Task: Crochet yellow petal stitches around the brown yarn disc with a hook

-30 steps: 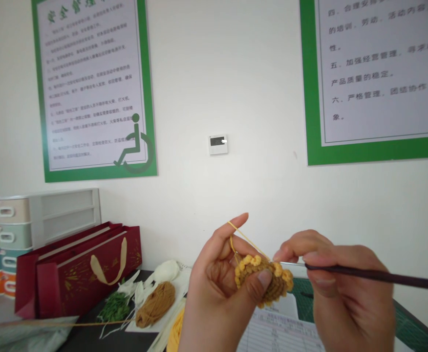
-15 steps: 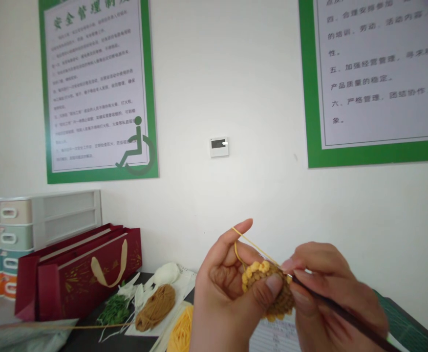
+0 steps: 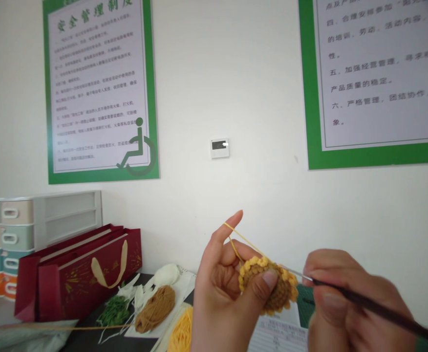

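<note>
Over a dark desk (image 3: pixel 85 340), the left hand (image 3: pixel 219 298) pinches a brown-and-yellow crocheted round (image 3: pixel 284 289), a yellow strand (image 3: pixel 245 239) looped over its raised index finger. The right hand (image 3: pixel 356 278) grips a dark-handled hook (image 3: pixel 346 293) at the round's edge — drawn back rightward since half a second ago, baring more metal shaft. Beyond lie brown yarn (image 3: pixel 156 308) and a red gift bag (image 3: pixel 82 281) — unmoved.

Bumpy, matt yarn crochet piece (image 3: pixel 283 291); shiny metal hook shaft (image 3: pixel 297 273) with smooth handle (image 3: pixel 368 305).
</note>
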Tool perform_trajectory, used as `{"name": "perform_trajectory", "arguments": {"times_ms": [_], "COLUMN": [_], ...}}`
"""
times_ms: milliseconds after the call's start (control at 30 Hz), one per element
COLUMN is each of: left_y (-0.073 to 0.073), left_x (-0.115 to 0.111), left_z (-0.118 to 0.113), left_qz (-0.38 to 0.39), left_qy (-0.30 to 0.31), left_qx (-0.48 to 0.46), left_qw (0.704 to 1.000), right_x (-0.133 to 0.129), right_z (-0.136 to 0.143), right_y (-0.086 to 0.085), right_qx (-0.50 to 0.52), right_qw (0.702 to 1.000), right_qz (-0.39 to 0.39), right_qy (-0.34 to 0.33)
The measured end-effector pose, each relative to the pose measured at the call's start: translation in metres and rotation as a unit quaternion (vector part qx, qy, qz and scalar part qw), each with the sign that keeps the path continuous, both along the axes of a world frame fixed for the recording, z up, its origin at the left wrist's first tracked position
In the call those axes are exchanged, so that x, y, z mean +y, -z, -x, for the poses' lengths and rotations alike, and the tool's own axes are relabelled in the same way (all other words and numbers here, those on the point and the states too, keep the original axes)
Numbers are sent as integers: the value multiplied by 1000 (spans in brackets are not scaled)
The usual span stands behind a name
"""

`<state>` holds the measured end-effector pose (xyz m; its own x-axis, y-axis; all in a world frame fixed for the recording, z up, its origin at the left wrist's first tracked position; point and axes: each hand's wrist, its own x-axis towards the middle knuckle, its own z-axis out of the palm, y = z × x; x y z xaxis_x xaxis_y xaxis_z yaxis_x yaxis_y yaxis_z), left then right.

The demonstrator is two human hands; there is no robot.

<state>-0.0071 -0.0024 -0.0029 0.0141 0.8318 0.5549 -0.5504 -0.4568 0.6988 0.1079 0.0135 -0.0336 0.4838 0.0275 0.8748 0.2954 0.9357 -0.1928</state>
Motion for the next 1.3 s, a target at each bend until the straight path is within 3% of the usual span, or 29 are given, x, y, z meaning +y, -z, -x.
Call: {"name": "perform_trajectory", "arguments": {"times_ms": [100,200,267,300,367,600,733,867,1133,1300], "left_y": [1,0,0,-1,-1,0,-1,0,0,0], "left_x": [4,7,8,8,8,2,0,1,0,2], "left_z": [4,5,5,4,4,6,8,10,13,17], "left_qz": [-11,-15,-20,-23,-26,6,28,17,-4,9], "left_qy": [28,45,54,58,64,81,87,141,188,248], "left_qx": [9,13,13,11,7,-9,0,6,27,46], "left_qw": [999,999,998,998,998,997,996,990,982,968], "right_x": [-4,-1,2,3,5,7,11,13,11,8], "right_z": [-4,-4,0,3,8,18,18,17,15,7], "right_y": [-3,-6,-6,-6,-5,4,7,5,-6,-9], "right_qx": [53,52,58,63,64,23,-27,-23,0,-22], "right_qw": [967,880,825,812,813,882,906,894,867,872], "right_qz": [121,215,241,239,220,128,67,84,95,81], "right_qy": [-218,-420,-508,-528,-536,-453,-417,-440,-490,-483]}}
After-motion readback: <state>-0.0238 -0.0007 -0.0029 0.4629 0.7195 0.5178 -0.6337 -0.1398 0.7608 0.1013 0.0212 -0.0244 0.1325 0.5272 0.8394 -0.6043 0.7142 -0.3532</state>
